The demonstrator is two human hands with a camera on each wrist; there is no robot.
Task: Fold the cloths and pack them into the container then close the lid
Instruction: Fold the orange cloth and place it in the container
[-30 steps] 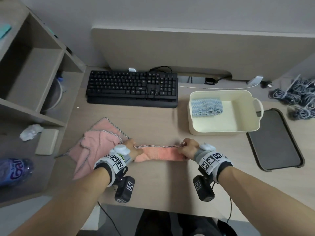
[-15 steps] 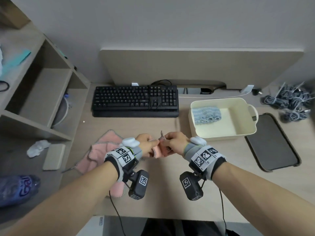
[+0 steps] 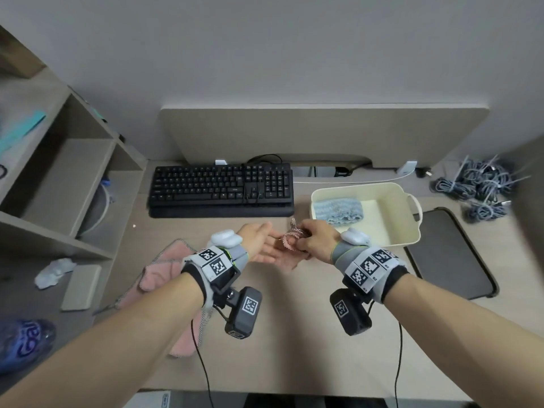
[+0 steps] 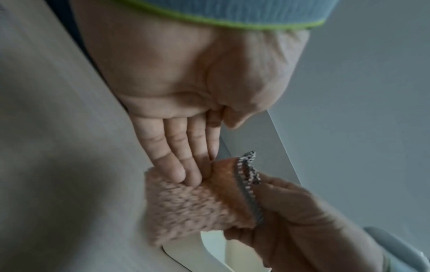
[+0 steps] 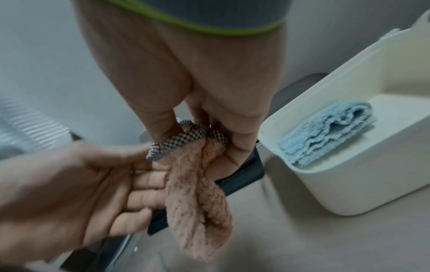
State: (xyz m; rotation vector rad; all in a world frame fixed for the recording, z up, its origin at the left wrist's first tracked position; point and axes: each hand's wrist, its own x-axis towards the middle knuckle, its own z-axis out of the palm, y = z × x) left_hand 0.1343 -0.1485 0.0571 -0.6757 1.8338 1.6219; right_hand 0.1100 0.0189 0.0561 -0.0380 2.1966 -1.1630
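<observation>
My right hand (image 3: 298, 242) pinches a small folded pink cloth (image 3: 290, 245) by its checked-trim edge, lifted just above the desk. The cloth (image 5: 197, 185) hangs doubled from those fingers. My left hand (image 3: 272, 249) is flat with straight fingers (image 4: 177, 165) touching the cloth's (image 4: 186, 206) side. Just right of the hands stands the cream container (image 3: 359, 187), which holds a folded blue cloth (image 3: 338, 210). Its dark grey lid (image 3: 447, 254) lies flat to the right. A second pink cloth (image 3: 162, 272) lies rumpled on the desk under my left forearm.
A black keyboard (image 3: 220, 189) lies behind the hands. Bundled cables (image 3: 477, 187) sit at the back right. A shelf unit (image 3: 59, 178) stands on the left, with a plastic bottle (image 3: 23, 343) and a crumpled tissue (image 3: 54, 272) near it.
The hands came together from the stretched strip, doubling the pink cloth and lifting it toward the container. My left hand let go and flattened; the right hand now holds both ends.
</observation>
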